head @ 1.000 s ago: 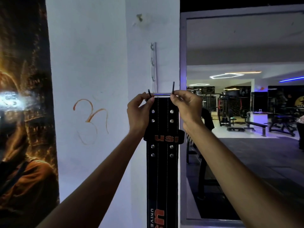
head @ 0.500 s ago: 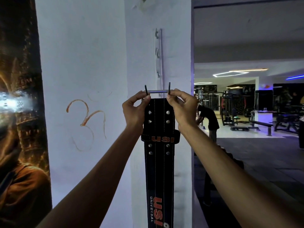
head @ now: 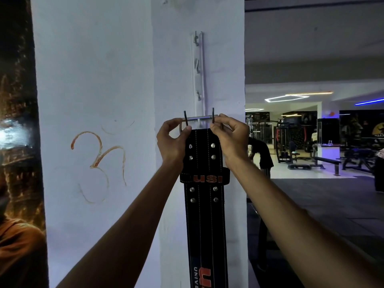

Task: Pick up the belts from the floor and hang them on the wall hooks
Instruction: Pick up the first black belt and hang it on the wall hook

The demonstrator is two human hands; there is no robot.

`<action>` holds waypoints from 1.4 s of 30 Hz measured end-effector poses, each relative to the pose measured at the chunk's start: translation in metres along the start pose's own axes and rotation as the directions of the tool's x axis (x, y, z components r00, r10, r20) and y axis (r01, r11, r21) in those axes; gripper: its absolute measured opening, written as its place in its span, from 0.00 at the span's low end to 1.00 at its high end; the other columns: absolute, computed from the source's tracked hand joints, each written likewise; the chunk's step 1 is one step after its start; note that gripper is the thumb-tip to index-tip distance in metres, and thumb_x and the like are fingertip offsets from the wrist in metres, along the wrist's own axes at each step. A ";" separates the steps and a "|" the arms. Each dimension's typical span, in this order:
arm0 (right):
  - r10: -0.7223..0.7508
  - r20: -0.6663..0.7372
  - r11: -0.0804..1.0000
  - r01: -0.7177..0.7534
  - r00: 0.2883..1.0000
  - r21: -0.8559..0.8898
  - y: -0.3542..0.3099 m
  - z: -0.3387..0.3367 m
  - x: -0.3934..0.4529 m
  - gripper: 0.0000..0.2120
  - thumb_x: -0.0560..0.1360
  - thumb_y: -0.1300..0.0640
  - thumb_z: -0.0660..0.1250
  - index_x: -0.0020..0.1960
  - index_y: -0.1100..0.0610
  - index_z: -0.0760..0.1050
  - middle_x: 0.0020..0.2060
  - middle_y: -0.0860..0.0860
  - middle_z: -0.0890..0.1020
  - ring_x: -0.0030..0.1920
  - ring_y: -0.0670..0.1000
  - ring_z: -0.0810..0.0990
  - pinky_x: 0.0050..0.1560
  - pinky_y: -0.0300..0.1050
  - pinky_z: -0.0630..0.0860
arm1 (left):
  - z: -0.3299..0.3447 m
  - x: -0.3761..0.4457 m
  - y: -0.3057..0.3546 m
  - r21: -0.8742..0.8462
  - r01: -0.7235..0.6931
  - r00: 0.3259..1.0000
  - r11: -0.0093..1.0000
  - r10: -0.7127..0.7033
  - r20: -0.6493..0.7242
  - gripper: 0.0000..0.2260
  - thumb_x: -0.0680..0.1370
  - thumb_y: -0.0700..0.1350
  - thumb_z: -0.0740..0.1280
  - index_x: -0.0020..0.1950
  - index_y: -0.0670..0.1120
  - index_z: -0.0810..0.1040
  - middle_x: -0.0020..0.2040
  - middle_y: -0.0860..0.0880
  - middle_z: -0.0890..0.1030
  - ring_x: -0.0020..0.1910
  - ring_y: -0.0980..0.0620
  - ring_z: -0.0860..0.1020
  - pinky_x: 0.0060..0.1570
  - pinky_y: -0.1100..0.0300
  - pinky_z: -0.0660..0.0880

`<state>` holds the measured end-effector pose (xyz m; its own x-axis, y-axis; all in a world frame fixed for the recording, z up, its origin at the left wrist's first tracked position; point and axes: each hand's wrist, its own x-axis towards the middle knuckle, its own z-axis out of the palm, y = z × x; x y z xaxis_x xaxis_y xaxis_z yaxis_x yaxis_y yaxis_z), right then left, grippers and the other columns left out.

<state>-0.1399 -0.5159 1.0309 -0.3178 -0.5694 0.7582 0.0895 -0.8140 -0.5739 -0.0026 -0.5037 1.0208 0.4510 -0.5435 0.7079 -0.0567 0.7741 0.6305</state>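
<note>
A black leather belt (head: 204,215) with metal studs and orange "USI" lettering hangs straight down against a white pillar. Its steel buckle (head: 199,118), with two dark prongs pointing up, sits at the top. My left hand (head: 173,140) pinches the buckle's left end and my right hand (head: 229,138) pinches its right end. The buckle bar is level with the lowest part of a white vertical hook rail (head: 198,73) screwed to the pillar. Three small hooks on the rail above it are bare. Whether the buckle rests on a hook is hidden.
The white pillar (head: 116,80) has an orange scribble on its left face. A dark poster (head: 18,163) covers the wall at far left. To the right opens a dim gym floor with benches and machines (head: 324,161); a person (head: 260,154) bends over there.
Both hands have raised the belt slightly along the pillar, bringing the buckle closer under the hook rail. The view has shifted, so the rail sits higher and larger in the frame.
</note>
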 end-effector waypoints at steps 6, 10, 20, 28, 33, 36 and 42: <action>-0.027 -0.016 0.998 0.026 1.000 -0.052 0.011 -0.002 -0.004 0.18 0.70 0.70 0.71 0.57 0.56 0.80 0.55 0.50 0.83 0.54 0.40 0.81 0.55 0.36 0.78 | 0.000 -0.003 -0.015 0.011 0.114 0.993 0.993 -0.114 0.013 0.18 0.72 0.44 0.77 0.60 0.52 0.78 0.52 0.51 0.83 0.54 0.47 0.84 0.60 0.44 0.80; -0.080 0.020 0.991 0.082 0.997 -0.107 0.016 -0.004 -0.008 0.16 0.72 0.68 0.71 0.57 0.56 0.81 0.55 0.49 0.84 0.52 0.44 0.83 0.54 0.35 0.79 | 0.001 -0.004 -0.017 0.011 0.157 0.988 0.988 -0.156 -0.006 0.15 0.73 0.45 0.76 0.59 0.49 0.80 0.50 0.49 0.84 0.51 0.45 0.85 0.60 0.43 0.80; -0.271 0.145 0.888 0.305 0.952 -0.344 0.026 -0.012 -0.013 0.18 0.75 0.65 0.69 0.64 0.56 0.78 0.69 0.52 0.76 0.65 0.38 0.72 0.53 0.19 0.67 | 0.000 -0.010 -0.013 0.095 0.122 0.992 0.988 -0.119 -0.038 0.14 0.74 0.47 0.75 0.58 0.49 0.80 0.50 0.49 0.85 0.46 0.50 0.85 0.55 0.46 0.82; -0.343 0.253 0.734 0.426 0.905 -0.529 0.030 -0.024 -0.023 0.23 0.77 0.60 0.69 0.71 0.53 0.72 0.73 0.49 0.70 0.72 0.49 0.69 0.69 0.44 0.72 | -0.013 -0.027 -0.021 0.219 0.067 0.997 0.973 -0.072 0.018 0.16 0.76 0.52 0.73 0.61 0.48 0.81 0.51 0.55 0.84 0.47 0.51 0.86 0.57 0.47 0.82; -0.401 0.286 0.600 0.485 0.870 -0.636 0.033 -0.033 -0.045 0.19 0.79 0.58 0.65 0.70 0.55 0.73 0.72 0.51 0.72 0.72 0.49 0.70 0.70 0.36 0.65 | -0.033 -0.045 -0.031 0.347 -0.050 0.999 0.937 0.040 0.034 0.22 0.77 0.53 0.72 0.69 0.49 0.75 0.59 0.52 0.82 0.52 0.55 0.82 0.49 0.65 0.78; -0.449 0.325 0.517 0.539 0.832 -0.665 0.039 -0.039 -0.067 0.18 0.79 0.60 0.63 0.69 0.59 0.74 0.71 0.56 0.73 0.72 0.53 0.70 0.71 0.47 0.67 | -0.050 -0.059 -0.038 0.428 -0.172 0.985 0.888 0.149 0.088 0.23 0.77 0.53 0.72 0.70 0.50 0.73 0.61 0.53 0.79 0.56 0.56 0.79 0.51 0.63 0.79; -0.369 0.397 0.418 0.532 0.840 -0.736 0.055 -0.060 -0.144 0.20 0.79 0.60 0.63 0.71 0.60 0.71 0.72 0.57 0.71 0.74 0.55 0.66 0.74 0.50 0.62 | -0.094 -0.104 -0.063 0.646 -0.340 0.936 0.684 0.182 0.300 0.23 0.81 0.53 0.66 0.74 0.47 0.69 0.70 0.47 0.75 0.68 0.46 0.74 0.62 0.55 0.73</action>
<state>-0.1456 -0.4720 0.8710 0.0750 -0.2233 0.9719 -0.8267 -0.5589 -0.0646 0.0374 -0.4659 0.8773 0.1450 -0.4655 0.8731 -0.7674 0.5041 0.3962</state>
